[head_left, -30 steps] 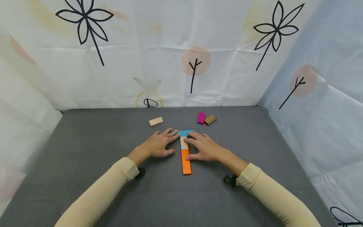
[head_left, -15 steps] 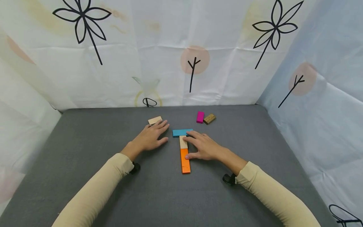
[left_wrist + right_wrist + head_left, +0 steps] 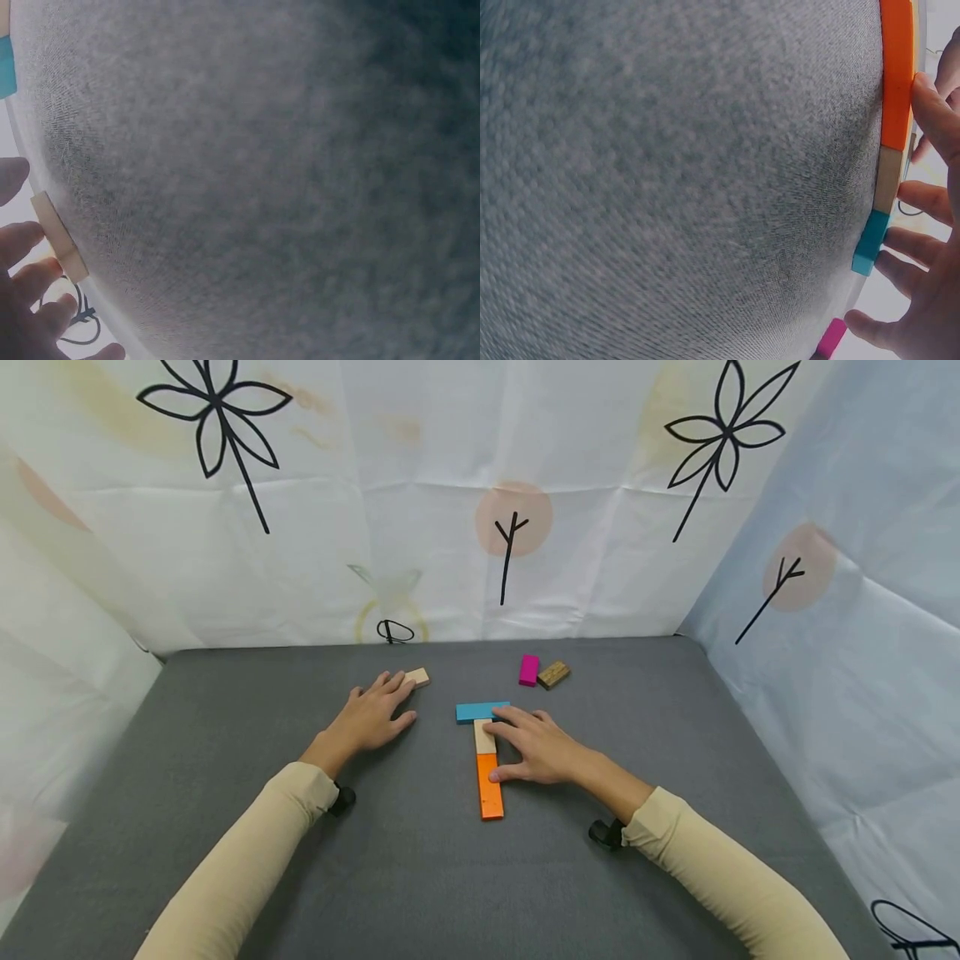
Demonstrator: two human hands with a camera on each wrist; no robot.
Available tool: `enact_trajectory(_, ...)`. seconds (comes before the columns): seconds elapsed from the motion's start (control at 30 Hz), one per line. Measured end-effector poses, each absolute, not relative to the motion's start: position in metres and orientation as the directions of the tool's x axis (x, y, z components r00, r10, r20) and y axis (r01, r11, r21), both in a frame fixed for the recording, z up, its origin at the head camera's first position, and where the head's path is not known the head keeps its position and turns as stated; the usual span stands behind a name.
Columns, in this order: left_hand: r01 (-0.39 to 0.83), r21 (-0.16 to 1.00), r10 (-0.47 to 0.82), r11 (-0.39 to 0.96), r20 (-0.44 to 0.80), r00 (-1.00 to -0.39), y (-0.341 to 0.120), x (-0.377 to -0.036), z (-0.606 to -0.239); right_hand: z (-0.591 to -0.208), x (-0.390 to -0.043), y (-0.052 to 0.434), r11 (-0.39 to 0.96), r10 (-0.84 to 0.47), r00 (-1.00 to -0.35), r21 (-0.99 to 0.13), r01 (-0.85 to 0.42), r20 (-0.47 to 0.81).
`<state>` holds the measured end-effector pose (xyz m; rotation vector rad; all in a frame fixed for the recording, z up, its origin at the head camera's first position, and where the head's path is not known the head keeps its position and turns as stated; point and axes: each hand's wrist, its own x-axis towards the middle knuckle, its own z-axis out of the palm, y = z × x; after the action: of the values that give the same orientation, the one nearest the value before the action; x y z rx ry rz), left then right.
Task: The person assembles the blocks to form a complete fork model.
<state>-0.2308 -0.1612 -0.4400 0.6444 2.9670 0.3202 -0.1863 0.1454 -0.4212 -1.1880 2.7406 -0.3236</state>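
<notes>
A T shape of wooden blocks lies flat on the table: a blue block [image 3: 472, 712] across the top, a pale block [image 3: 483, 739] below it, and an orange block [image 3: 490, 793] as the lower end. My right hand [image 3: 543, 747] rests along its right side, fingers spread, with fingertips at the blue and pale blocks and the thumb at the orange one. Farther left, my left hand [image 3: 371, 714] reaches over a separate pale block [image 3: 417, 677]. Its fingertips overlap that block's left part and hide it; the left wrist view shows them right at the pale block [image 3: 60, 238].
A magenta block [image 3: 528, 670] and a brown grained block [image 3: 554, 675] lie side by side toward the back of the grey table [image 3: 300, 868]. A white patterned cloth [image 3: 442, 527] hangs behind the far edge and along the sides.
My left hand has left the blue block and moved left and back to the separate pale block. The right hand stays at the T of blocks.
</notes>
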Motion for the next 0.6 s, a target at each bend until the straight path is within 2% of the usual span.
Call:
enact_trajectory(0.4, 0.376, 0.249, 0.403, 0.893, -0.070, -0.912, -0.1649, -0.2302, -0.4399, -0.4218, -0.1846, 0.1462, 0.665, -0.734, -0.678, -0.243, -0.707, -0.038)
enact_trajectory(0.6, 0.395, 0.255, 0.418, 0.883, -0.039, -0.908, -0.1667, -0.2303, -0.4357, -0.4233, -0.1851, 0.1470, 0.663, -0.735, -0.678, -0.241, -0.708, -0.029)
